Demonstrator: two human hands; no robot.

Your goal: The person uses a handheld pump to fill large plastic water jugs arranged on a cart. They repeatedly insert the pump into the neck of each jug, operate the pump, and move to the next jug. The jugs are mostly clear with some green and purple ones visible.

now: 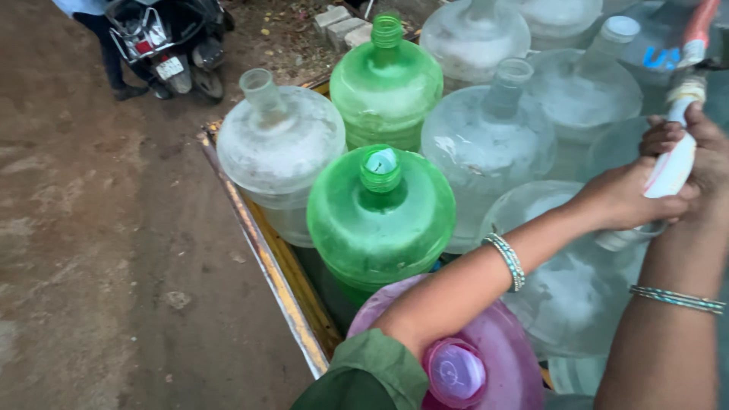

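Observation:
My left hand (623, 199) and my right hand (695, 152) both grip a white hose (674, 168) at the right edge. The hose end sits at the neck of a clear water jug (566, 281) under my left forearm. Closest to me is a pink jug (493, 357) with a pink cap. Just beyond it stands a green jug (380, 216) with a pale cap, and a second green jug (386, 87) stands farther back. Both wrists wear thin bangles.
Several clear jugs, such as one at the left (279, 148), fill a cart with a yellow metal rim (266, 258). Bare dirt ground (99, 250) lies to the left. A parked scooter (171, 45) and a standing person's legs (110, 53) are at the top left.

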